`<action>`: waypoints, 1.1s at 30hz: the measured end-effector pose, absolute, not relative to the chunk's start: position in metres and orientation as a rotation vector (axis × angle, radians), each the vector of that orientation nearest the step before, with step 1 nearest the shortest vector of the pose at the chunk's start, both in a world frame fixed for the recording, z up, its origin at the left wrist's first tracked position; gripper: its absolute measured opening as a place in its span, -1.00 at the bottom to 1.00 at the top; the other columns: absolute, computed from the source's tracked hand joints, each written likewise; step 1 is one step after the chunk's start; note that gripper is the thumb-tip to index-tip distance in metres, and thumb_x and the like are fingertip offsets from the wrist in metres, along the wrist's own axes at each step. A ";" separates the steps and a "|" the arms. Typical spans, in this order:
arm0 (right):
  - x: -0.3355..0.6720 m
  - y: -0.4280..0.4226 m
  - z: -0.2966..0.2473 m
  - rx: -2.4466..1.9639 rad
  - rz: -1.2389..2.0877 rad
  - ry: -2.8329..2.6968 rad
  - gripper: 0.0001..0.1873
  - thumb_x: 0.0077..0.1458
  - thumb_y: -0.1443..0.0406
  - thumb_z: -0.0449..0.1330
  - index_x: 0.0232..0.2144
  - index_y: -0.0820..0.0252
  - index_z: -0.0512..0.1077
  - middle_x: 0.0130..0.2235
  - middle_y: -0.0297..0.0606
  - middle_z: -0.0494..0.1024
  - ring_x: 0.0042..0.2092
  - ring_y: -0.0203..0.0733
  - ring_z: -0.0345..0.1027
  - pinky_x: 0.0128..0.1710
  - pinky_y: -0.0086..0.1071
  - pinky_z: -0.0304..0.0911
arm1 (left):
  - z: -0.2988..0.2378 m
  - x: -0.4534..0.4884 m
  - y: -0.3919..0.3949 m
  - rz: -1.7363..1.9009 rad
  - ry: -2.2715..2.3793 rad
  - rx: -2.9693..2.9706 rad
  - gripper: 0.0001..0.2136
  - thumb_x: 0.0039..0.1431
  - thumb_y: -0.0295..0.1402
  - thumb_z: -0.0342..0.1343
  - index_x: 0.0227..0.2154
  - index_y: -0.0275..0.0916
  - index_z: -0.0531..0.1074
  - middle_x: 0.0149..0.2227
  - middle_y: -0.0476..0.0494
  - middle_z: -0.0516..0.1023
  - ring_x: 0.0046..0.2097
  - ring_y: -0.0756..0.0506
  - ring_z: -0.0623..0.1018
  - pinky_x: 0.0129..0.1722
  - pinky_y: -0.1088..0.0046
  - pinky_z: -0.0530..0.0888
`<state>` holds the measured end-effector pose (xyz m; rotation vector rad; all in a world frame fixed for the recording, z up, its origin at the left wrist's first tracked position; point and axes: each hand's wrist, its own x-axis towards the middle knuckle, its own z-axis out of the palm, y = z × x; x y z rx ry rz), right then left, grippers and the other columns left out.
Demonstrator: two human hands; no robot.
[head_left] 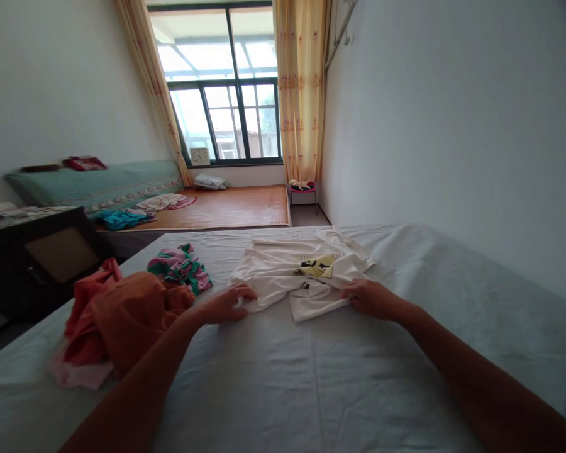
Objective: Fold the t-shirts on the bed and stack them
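A white T-shirt (268,270) with a yellow and black print on it lies rumpled on a pale bed sheet, its near edge partly folded over. My right hand (370,299) has its fingers closed on the shirt's near right edge. At the shirt's near left corner is my left hand (227,304), its fingers curved and the thumb apart from them. Whether those fingertips touch the cloth is hard to make out.
Orange and red clothes (127,314) lie heaped beside my left forearm, with a pink and green garment (182,267) just beyond. A dark cabinet (9,264) stands at left. Past the pale sheet (273,390) is another bed (236,204) under the window; a wall (453,138) runs along the right.
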<state>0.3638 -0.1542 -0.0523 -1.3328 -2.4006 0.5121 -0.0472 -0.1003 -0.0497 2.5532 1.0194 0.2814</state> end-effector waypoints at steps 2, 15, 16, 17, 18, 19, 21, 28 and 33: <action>0.379 -0.150 -0.051 -1.348 0.623 -2.151 -0.84 -0.11 0.36 0.07 -0.45 0.19 0.44 -0.45 -0.29 0.45 -0.35 -0.20 0.31 -0.30 -0.37 0.21 | -0.053 -0.046 -0.098 0.322 1.175 2.554 -0.78 -0.02 -0.46 0.02 -0.29 -0.22 0.47 -0.27 -0.08 0.49 -0.23 -0.06 0.46 -0.17 0.46 0.38; 0.448 -0.168 -0.039 -1.086 1.542 -1.664 -0.63 0.02 0.04 0.19 -0.37 0.26 0.46 -0.31 -0.10 0.53 -0.26 -0.12 0.42 -0.20 -0.24 0.31 | -0.019 -0.054 -0.115 -0.080 0.707 2.056 -0.72 0.08 -0.19 0.13 -0.25 -0.27 0.56 -0.35 -0.11 0.58 -0.35 -0.04 0.50 -0.36 0.55 0.41; 0.451 -0.162 -0.044 -1.169 1.428 -1.601 -0.62 0.05 0.02 0.17 -0.35 0.25 0.46 -0.27 -0.11 0.54 -0.24 -0.14 0.42 -0.18 -0.25 0.32 | -0.023 -0.055 -0.112 -0.036 0.754 2.006 -0.68 0.10 -0.14 0.11 -0.22 -0.27 0.55 -0.33 -0.13 0.59 -0.34 -0.05 0.51 -0.35 0.53 0.43; 0.455 -0.155 -0.049 -1.244 1.285 -1.516 -0.62 0.06 0.01 0.16 -0.34 0.23 0.45 -0.24 -0.13 0.54 -0.22 -0.16 0.43 -0.17 -0.27 0.33 | -0.028 -0.057 -0.106 0.071 0.832 1.980 -0.64 0.11 -0.10 0.09 -0.21 -0.27 0.54 -0.32 -0.15 0.59 -0.32 -0.07 0.52 -0.35 0.51 0.44; 0.459 -0.146 -0.055 -1.315 1.136 -1.430 -0.62 0.06 0.00 0.15 -0.33 0.21 0.43 -0.22 -0.14 0.54 -0.20 -0.16 0.43 -0.18 -0.29 0.34 | -0.034 -0.059 -0.099 0.223 0.930 1.974 -0.61 0.12 -0.06 0.07 -0.20 -0.27 0.53 -0.29 -0.16 0.59 -0.30 -0.09 0.53 -0.33 0.49 0.46; 0.463 -0.136 -0.061 -1.395 0.996 -1.357 -0.62 0.05 0.00 0.15 -0.31 0.20 0.42 -0.18 -0.13 0.53 -0.18 -0.15 0.43 -0.19 -0.31 0.35 | -0.041 -0.061 -0.091 0.387 1.028 1.985 -0.59 0.12 -0.04 0.04 -0.19 -0.27 0.52 -0.26 -0.18 0.59 -0.25 -0.11 0.53 -0.29 0.46 0.47; 0.473 -0.116 -0.073 -1.579 0.746 -1.276 -0.62 0.05 0.02 0.15 -0.24 0.19 0.41 -0.10 -0.08 0.52 -0.10 -0.10 0.42 -0.17 -0.30 0.36 | -0.057 -0.065 -0.075 0.673 1.181 2.041 -0.55 0.12 0.00 0.02 -0.14 -0.26 0.50 -0.17 -0.20 0.56 -0.14 -0.15 0.52 -0.17 0.40 0.47; 0.480 -0.060 -0.099 -2.002 0.386 -1.536 -0.33 -0.09 0.12 0.26 0.07 0.27 0.28 -0.10 -0.05 0.54 -0.11 -0.05 0.44 -0.11 -0.30 0.30 | -0.095 -0.057 -0.066 0.724 1.370 2.494 -0.61 0.15 -0.06 -0.04 -0.13 -0.13 0.53 -0.01 -0.18 0.48 0.05 -0.21 0.42 0.12 0.18 0.31; 0.492 -0.020 -0.077 -1.930 0.070 -1.530 -0.52 -0.01 0.26 0.16 0.01 0.17 0.33 -0.17 -0.17 0.55 -0.19 -0.13 0.44 -0.13 -0.32 0.29 | -0.097 -0.054 -0.069 0.648 1.412 2.577 -0.63 0.20 -0.13 -0.08 -0.06 -0.13 0.49 0.04 -0.19 0.45 0.08 -0.20 0.39 0.13 0.21 0.30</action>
